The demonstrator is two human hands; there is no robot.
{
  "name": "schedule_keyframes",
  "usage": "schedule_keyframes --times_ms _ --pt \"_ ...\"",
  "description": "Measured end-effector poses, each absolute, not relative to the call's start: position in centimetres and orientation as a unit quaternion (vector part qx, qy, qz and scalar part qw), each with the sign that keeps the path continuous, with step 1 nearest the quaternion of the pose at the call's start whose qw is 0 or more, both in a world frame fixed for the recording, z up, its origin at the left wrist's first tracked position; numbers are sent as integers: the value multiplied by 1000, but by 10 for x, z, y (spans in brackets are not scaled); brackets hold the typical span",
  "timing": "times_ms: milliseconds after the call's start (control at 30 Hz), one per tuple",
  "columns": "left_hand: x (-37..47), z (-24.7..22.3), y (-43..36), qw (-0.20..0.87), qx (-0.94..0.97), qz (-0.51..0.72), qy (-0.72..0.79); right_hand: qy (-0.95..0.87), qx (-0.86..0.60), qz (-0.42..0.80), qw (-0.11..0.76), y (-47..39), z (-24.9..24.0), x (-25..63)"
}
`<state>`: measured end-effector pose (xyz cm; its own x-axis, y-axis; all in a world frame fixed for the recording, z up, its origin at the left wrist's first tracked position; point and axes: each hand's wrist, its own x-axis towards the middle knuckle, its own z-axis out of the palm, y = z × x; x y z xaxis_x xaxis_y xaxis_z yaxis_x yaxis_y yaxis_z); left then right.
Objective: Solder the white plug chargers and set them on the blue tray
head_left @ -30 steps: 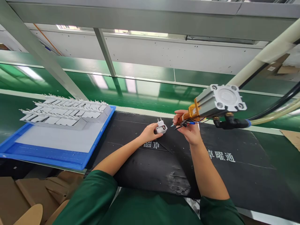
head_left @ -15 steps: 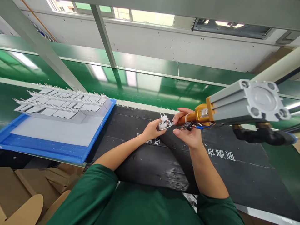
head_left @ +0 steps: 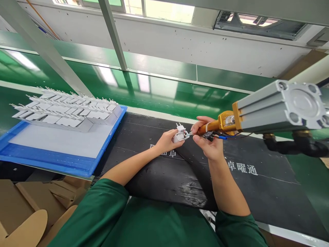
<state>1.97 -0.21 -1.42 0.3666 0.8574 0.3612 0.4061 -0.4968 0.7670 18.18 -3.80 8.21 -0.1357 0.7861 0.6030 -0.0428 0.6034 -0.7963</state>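
Observation:
My left hand (head_left: pixel 166 141) is closed around a small white plug-adapter housing (head_left: pixel 179 137). Two prongs stick up from its far side, and its open face shows some inner parts too small to name. My right hand (head_left: pixel 211 145) grips the copper-coloured nose of a pneumatic tool (head_left: pixel 211 127), thumb and fingers near its front end. The thin metal tip is at the right edge of the housing; whether it touches an inner part, I cannot tell. A small black part with blue-sleeved wires (head_left: pixel 211 136) lies along the tool's underside, by my right palm.
A blue tray (head_left: pixel 87 169) on the left holds rows of white plug adapters (head_left: pixel 69 108). The tool's large grey cylinder (head_left: pixel 280 106) with black hose fittings extends right. A black mat (head_left: pixel 154 181) covers the bench under my hands. Cardboard (head_left: pixel 23 206) lies at lower left.
The tool's body has shifted a little right and its cylinder sits slightly higher in view. The housing has turned slightly in my left hand. Both hands keep their hold.

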Motion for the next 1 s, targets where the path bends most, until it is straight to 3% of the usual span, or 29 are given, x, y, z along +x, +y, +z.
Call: schedule_keyframes --times_ms 367,533,1000 --pt "20 -13 -3 385 752 314 434 -662 -269 381 586 -45 80 180" --pt "26 -13 -11 469 720 365 358 -663 -270 387 582 -52 79 177" --pt "29 -11 -18 489 703 393 335 -656 -291 386 579 -56 69 181"
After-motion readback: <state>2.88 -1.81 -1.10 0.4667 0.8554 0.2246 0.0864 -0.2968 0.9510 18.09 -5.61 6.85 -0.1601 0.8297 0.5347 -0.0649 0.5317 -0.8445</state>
